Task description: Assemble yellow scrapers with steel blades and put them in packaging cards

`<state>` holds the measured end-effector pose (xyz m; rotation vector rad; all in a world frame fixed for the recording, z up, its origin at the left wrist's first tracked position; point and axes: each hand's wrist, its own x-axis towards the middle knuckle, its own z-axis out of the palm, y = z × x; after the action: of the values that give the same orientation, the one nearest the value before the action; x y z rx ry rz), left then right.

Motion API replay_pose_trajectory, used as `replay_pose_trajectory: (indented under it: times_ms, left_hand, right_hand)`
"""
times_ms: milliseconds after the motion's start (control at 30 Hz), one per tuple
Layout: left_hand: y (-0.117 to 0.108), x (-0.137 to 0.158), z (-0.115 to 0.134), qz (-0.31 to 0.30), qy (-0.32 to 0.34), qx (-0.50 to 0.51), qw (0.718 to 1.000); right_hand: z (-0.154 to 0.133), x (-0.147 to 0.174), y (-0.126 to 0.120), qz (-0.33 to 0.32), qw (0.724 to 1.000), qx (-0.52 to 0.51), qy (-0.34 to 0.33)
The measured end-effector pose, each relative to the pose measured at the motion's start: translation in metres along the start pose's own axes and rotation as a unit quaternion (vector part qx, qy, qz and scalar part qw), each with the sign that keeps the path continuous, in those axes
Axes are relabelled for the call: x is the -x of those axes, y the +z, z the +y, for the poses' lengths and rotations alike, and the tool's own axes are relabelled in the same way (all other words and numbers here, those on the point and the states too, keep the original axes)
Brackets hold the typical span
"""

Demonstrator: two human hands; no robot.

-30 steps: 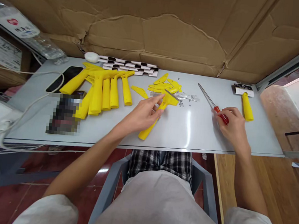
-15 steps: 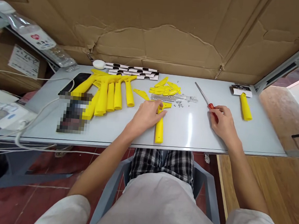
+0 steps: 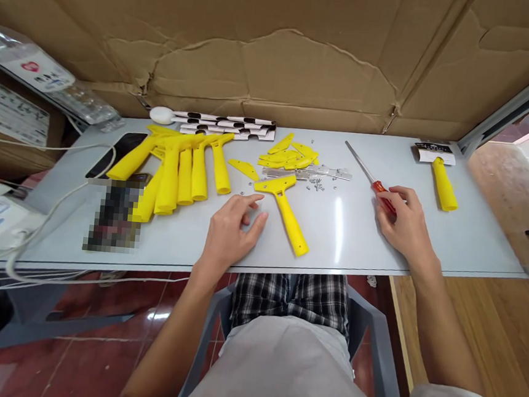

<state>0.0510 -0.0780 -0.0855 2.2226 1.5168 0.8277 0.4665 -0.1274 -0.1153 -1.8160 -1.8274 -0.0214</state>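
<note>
Lying flat on the grey table (image 3: 353,246), yellow T-shaped handle (image 3: 292,224) is just right of the left hand (image 3: 231,229). Its crosspiece is at the far end, beyond the fingertips; the grip slants back toward the near edge and to the right. Left hand holds nothing: thumb and index are spread apart, both aimed at the handle. Index tip sits right by the left end of the crosspiece — can't tell for sure from this angle if it touches.

Right hand (image 3: 405,229) is closed around the red grip of the screwdriver (image 3: 387,200), shaft angled away and to the left, tip well apart from the T-shaped handle. So that handle is between the two hands, much nearer the left one.

Past the crosspiece: loose yellow plates (image 3: 286,159) in a heap, metal strips (image 3: 334,173) just in front of them, small screws (image 3: 316,185) scattered nearby. A bunch of similar yellow handles (image 3: 168,181) lies left of the left hand. One more yellow tool (image 3: 445,186) lies beyond the right hand, to its right — black-and-white sleeve (image 3: 435,153) on its head.
</note>
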Motion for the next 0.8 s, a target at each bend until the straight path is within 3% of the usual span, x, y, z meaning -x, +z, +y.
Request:
replay_pose_trajectory:
  times_ms: [133,233,333,800]
  left_hand:
    - [0.0076,0.0073,0.0057,-0.066,0.158,-0.009,0.985]
    - [0.0087,0.0062,0.0068,-0.150,0.213,-0.028,0.965]
    - [0.0069,0.0054,0.0045,-0.181,0.233,-0.035,0.955]
    - [0.0036,0.0080,0.0000,-0.181,0.255,0.003,0.950]
  right_hand:
    - [-0.0035,0.0013,-0.0021,0.008,1.000,0.006,0.002]
    - [-0.0046,0.0013,-0.0030,0.017,1.000,0.010,0.003]
    - [-0.0043,0.0013,-0.0030,0.021,1.000,0.013,0.003]
    - [-0.0087,0.0013,-0.0029,0.046,0.998,0.043,-0.008]
